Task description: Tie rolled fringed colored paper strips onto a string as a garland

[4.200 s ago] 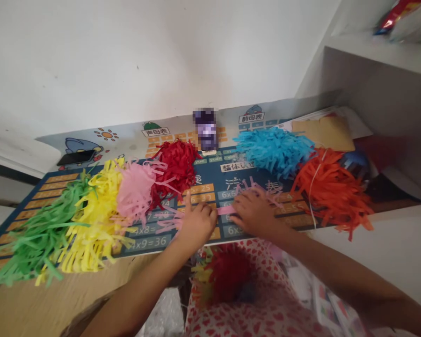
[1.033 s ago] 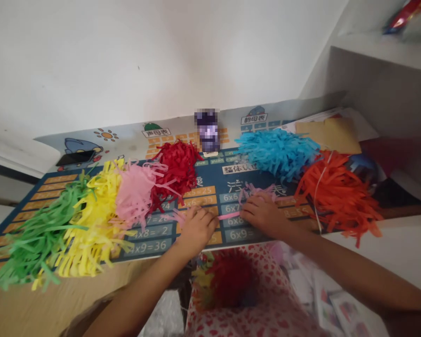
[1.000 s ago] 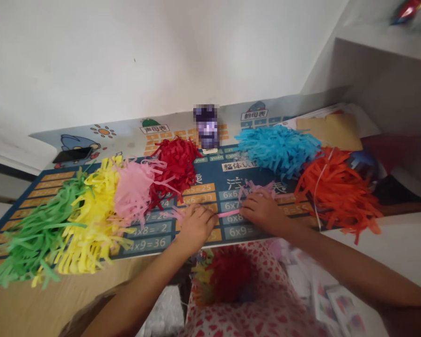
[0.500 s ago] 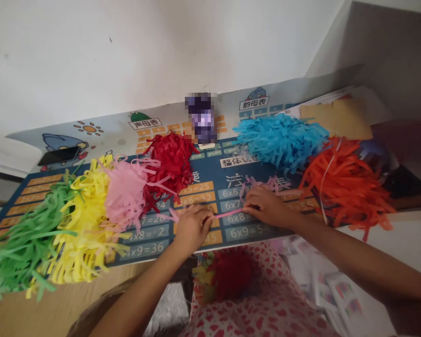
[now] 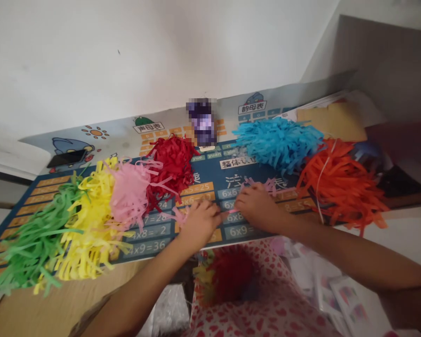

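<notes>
My left hand (image 5: 200, 223) is closed around one part of a pink fringed paper strip (image 5: 177, 216), whose loose tassels stick out to its left. A short gap away, my right hand (image 5: 257, 208) grips the same strip, and more pinkish-purple fringe shows just beyond its knuckles. Between the two hands only a small length of pink is visible. Both hands are low over the printed blue mat (image 5: 150, 246). The fingertips are partly hidden and slightly blurred.
Green (image 5: 44, 234), yellow (image 5: 87, 229), pink (image 5: 131, 189) and red (image 5: 173, 166) fringed bundles lie to the left. Blue (image 5: 277, 142) and orange (image 5: 340, 185) ones lie to the right. A blurred phone-like object (image 5: 201, 122) leans at the back. A multicoloured bundle (image 5: 231, 276) rests on my lap.
My hands have come closer together, shortening the visible pink length between them. The camera view has shifted slightly; the other bundles stay where they were.
</notes>
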`<state>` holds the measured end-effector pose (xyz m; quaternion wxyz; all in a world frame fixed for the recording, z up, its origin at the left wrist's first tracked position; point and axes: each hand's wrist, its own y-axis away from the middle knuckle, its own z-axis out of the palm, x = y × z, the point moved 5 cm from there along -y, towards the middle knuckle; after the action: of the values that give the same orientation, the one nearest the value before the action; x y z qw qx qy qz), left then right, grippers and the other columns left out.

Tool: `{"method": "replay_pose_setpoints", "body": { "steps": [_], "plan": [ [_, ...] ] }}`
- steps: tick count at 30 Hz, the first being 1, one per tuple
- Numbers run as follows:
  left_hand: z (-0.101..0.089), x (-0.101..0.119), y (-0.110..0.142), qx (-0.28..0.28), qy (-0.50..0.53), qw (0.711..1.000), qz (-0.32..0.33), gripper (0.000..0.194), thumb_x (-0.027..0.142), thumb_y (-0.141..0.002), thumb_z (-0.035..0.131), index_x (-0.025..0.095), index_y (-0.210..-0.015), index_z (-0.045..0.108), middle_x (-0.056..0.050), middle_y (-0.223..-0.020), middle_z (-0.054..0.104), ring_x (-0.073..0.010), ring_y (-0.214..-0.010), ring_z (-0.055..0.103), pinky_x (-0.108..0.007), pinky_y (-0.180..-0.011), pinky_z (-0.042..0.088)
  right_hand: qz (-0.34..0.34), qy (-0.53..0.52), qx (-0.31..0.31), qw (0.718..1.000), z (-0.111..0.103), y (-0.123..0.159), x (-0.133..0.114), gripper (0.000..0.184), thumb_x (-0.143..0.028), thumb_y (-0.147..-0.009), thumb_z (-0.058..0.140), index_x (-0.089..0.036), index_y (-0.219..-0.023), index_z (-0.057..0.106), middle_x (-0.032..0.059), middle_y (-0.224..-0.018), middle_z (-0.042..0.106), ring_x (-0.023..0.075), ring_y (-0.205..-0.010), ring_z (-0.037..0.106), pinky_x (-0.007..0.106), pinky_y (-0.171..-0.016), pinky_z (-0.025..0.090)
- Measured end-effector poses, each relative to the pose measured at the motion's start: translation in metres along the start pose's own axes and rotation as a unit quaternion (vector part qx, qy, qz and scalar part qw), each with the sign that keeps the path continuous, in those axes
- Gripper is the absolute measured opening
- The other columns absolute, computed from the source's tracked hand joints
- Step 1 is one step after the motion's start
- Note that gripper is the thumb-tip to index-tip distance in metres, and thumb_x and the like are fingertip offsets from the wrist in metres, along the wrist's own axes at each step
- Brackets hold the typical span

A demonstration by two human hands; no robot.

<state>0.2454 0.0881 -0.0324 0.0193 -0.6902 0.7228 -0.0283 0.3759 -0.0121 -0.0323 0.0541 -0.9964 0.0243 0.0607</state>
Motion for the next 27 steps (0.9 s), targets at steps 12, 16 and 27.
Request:
{"method": "replay_pose_setpoints", "body": {
  "steps": [12,16,27],
  "plan": [
    [0.011,0.021,-0.016,0.083,-0.082,0.992,0.048,0.013,0.018,-0.093,0.055,0.016,-0.083,0.064,-0.004,-0.076,0.064,-0.0208,-0.075,0.057,-0.041,-0.079,0.039,-0.056,0.112,0.078,0.989,-0.003,0.006,-0.025,0.022,-0.012,-0.095,0.051,-0.015,-0.079,0.066,0.0051,-0.079,0.064,0.0204,-0.089,0.052,0.042,-0.091,0.032],
    [-0.012,0.017,-0.008,0.175,-0.073,0.981,0.046,0.012,0.018,-0.092,0.056,0.015,-0.084,0.064,-0.004,-0.075,0.065,-0.0192,-0.073,0.059,-0.037,-0.074,0.042,-0.004,0.061,0.126,0.99,-0.017,0.01,-0.034,0.023,-0.015,-0.095,0.053,-0.017,-0.075,0.066,0.004,-0.076,0.066,0.0204,-0.088,0.054,0.042,-0.091,0.03],
    [-0.087,0.03,0.029,0.383,-0.02,0.921,0.069,0.016,0.016,-0.088,0.064,0.019,-0.103,0.064,-0.004,-0.083,0.074,-0.0165,-0.079,0.067,-0.036,-0.084,0.048,0.124,-0.64,-0.034,0.757,-0.039,-0.008,-0.034,0.033,-0.045,-0.082,0.059,-0.014,-0.076,0.07,0.0015,-0.073,0.068,0.0141,-0.069,0.057,0.025,-0.065,0.041]
  ]
}}
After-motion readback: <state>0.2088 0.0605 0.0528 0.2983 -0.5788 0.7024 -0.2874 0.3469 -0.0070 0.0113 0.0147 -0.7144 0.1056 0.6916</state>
